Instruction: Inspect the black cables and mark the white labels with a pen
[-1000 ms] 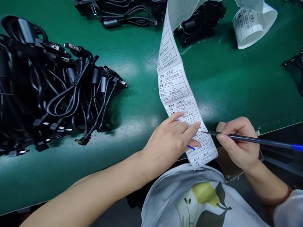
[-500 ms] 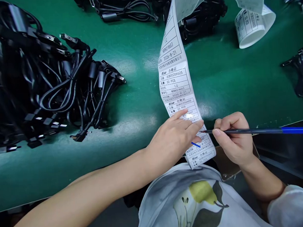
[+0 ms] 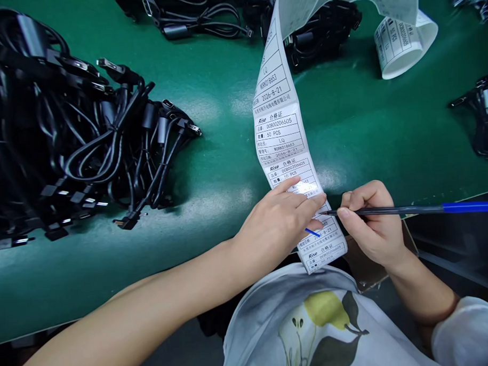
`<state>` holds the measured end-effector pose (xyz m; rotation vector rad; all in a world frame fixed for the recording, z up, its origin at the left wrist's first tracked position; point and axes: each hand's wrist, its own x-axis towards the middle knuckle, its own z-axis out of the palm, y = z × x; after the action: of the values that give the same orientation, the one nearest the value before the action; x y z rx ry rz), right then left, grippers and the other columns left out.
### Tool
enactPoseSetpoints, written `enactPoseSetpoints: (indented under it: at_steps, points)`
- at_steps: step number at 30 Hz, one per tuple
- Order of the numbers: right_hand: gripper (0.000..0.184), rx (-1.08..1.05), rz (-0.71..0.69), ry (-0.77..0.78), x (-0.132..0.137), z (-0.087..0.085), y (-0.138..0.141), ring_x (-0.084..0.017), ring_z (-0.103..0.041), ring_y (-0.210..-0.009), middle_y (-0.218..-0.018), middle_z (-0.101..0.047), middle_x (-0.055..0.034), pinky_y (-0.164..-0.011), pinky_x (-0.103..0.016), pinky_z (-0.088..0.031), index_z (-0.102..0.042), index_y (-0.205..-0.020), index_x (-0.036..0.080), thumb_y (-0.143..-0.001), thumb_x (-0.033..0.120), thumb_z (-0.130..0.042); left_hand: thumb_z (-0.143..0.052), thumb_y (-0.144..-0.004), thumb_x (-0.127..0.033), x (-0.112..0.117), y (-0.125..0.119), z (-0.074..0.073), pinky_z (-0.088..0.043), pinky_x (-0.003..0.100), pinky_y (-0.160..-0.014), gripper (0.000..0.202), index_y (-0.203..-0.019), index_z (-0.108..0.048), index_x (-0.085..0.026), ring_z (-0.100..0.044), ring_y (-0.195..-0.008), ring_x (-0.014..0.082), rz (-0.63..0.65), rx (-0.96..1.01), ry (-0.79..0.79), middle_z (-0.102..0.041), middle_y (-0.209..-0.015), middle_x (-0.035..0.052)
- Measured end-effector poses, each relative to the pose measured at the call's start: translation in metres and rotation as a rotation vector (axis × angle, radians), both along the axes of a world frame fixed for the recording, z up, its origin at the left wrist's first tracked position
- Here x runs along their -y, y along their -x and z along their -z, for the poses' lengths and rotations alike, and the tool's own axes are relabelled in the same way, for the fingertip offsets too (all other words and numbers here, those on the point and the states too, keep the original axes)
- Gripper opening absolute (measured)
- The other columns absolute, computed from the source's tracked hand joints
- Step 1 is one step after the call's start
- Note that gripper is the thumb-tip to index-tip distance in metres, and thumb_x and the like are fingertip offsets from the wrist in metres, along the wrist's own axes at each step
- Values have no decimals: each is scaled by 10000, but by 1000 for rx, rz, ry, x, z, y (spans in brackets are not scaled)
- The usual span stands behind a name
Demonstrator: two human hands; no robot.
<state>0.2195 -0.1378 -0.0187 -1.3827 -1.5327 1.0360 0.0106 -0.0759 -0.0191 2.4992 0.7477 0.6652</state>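
Observation:
A long strip of white printed labels (image 3: 280,131) runs down the table toward me, its near end hanging past the table edge. My left hand (image 3: 279,216) lies on the strip with fingers stretched out, pressing it down. A thin blue piece (image 3: 313,232) pokes out from under those fingers; its kind is hidden. Pinched in my right hand (image 3: 371,221) is a pen (image 3: 413,209) with a dark barrel and a blue rear end. The pen's tip touches or nearly touches a label just right of my left fingertips.
A large pile of black cables (image 3: 86,135) covers the left of the green table (image 3: 225,98). More bundled cables (image 3: 206,19) lie at the back, others (image 3: 484,116) at the right edge. The strip's curled roll end (image 3: 401,46) rests at back right. A cardboard box (image 3: 367,264) is below the edge.
The pen and my right hand have shifted slightly left along the label. My left hand stays on the strip; the whole view has moved a little.

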Motion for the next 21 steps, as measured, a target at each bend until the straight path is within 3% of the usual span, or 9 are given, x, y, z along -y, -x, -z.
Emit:
enactPoseSetpoints:
  at_steps: [21]
  points:
    - [175, 42, 14, -36, -2, -3, 1, -113, -392, -574, -771, -457, 35, -517, -284, -332, -473, -902, 235, -913, 150, -626, -582, -960, -297, 0, 0, 1, -480, 417, -1100, 303, -1160, -635, -76, -697, -705, 129, 6, 0, 2, -725, -783, 34]
